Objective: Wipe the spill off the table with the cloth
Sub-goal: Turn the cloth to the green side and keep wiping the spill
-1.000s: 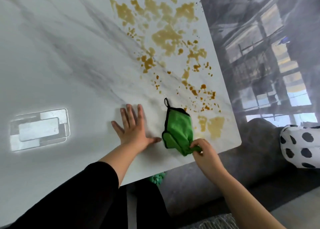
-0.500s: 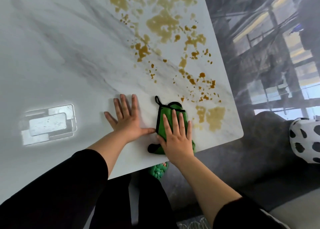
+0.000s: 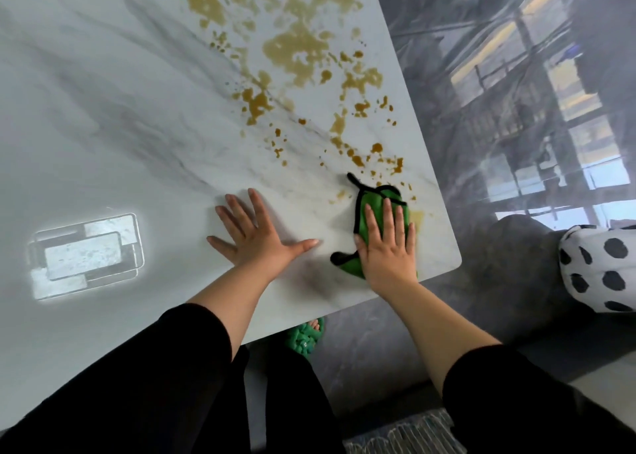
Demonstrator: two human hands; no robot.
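My right hand (image 3: pixel 387 247) presses the green cloth (image 3: pixel 373 209) flat, fingers straight, beside the brown spill (image 3: pixel 296 46); my left hand (image 3: pixel 256 238) rests spread on the marble table (image 3: pixel 120 126).

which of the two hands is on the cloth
The right hand, fingers straight and flat on the green cloth near the corner of the table. The left hand is spread on bare marble beside it, touching no cloth.
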